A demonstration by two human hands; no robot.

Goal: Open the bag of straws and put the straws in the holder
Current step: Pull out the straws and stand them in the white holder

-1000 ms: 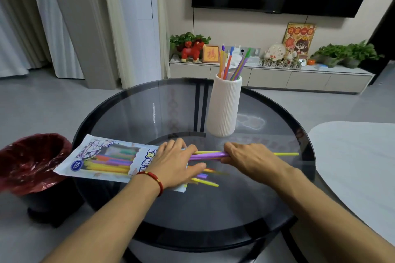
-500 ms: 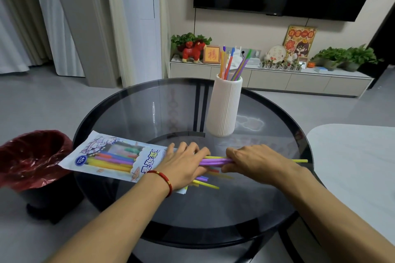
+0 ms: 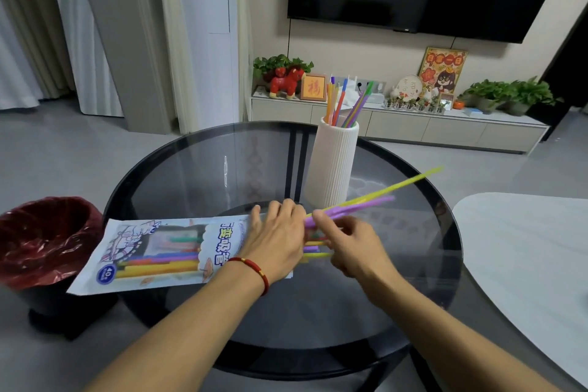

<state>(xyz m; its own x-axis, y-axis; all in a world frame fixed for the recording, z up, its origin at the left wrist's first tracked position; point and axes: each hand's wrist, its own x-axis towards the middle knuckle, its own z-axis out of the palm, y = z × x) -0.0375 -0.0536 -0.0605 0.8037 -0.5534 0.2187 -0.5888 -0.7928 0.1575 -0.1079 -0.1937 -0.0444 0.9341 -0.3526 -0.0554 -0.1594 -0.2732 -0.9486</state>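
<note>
The printed plastic straw bag [image 3: 165, 251] lies flat on the round glass table [image 3: 248, 169], its open end to the right. My left hand [image 3: 276, 239] presses flat on that end. My right hand [image 3: 353, 245] pinches a few purple and yellow straws [image 3: 375, 197], which slant up and to the right, off the glass. Short ends of more straws [image 3: 315, 248] stick out of the bag between my hands. The white ribbed holder [image 3: 332, 165] stands upright behind my hands with several coloured straws in it.
A bin with a dark red liner [image 3: 44, 239] stands on the floor by the table's left edge. A pale table [image 3: 528, 258] lies to the right. A low cabinet [image 3: 397, 127] with plants and ornaments runs along the far wall.
My right hand has lifted the purple and yellow straws from flat on the glass, tilting their far ends upward. My left hand stays on the bag.
</note>
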